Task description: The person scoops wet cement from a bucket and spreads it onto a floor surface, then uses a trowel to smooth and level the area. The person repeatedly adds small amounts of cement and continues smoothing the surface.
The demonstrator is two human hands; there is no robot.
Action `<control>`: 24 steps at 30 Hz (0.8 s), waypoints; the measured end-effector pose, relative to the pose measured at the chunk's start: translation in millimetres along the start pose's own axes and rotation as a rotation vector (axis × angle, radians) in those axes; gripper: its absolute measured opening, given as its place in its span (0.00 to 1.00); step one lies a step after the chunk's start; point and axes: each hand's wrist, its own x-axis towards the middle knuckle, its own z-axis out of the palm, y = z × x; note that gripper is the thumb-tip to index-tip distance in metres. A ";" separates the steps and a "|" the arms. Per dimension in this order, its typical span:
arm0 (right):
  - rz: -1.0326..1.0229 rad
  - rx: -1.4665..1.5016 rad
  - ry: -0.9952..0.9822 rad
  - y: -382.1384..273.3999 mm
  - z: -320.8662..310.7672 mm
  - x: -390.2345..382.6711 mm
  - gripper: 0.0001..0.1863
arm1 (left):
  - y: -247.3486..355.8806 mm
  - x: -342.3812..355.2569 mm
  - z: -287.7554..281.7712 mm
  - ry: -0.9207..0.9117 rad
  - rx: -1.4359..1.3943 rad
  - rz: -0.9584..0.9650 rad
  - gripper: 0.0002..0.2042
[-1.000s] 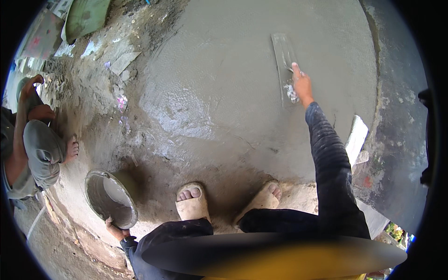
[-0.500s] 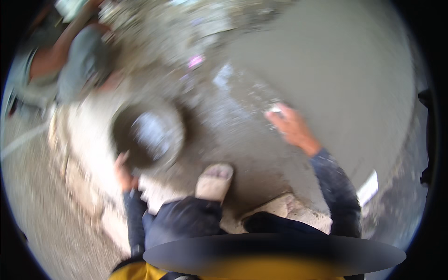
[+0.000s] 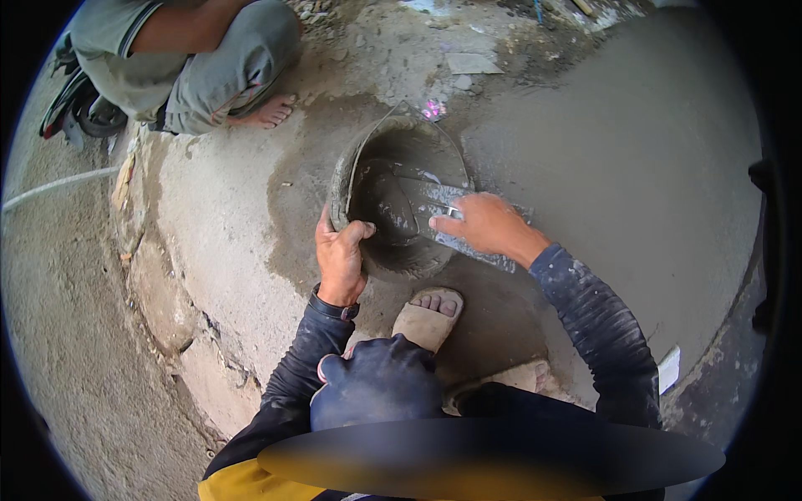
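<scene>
- Two bare hands work at a round bucket [image 3: 418,146]; the left hand [image 3: 341,260] grips its near-left rim, thumb hooked over the edge to the inside and the other fingers against the outer wall.
- The right hand [image 3: 480,224] is closed around the handle of a flat trowel [image 3: 433,194], its thumb laid along the grip; the palm covers most of that handle.
- The trowel lies beneath the right fingers, its left end over the bucket's mouth and its other end reaching past the right rim; whether blade and rim touch, I cannot tell.
- The blade is long, straight-edged and smeared grey, with a bright glint of metal by the thumb.
- Wet grey mix [image 3: 384,204] shines inside the bucket, whose walls are crusted with the same stuff.
- To the right spreads a smooth, damp grey surface [image 3: 626,159]; to the left, a paler, rougher slab [image 3: 217,200].
- A tan sandal [image 3: 420,327] stands just below the bucket.
</scene>
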 end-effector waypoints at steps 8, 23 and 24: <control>0.234 0.549 0.133 111.7 14.8 -114.1 0.37 | -15.3 12.3 50.2 -0.102 0.228 -0.012 0.23; 0.700 0.014 0.531 219.2 54.0 -222.2 0.27 | -1.4 15.2 -28.4 0.119 0.279 -0.025 0.17; 0.672 0.122 0.498 214.9 61.2 -210.4 0.28 | -0.3 17.7 -43.3 0.117 0.292 -0.042 0.14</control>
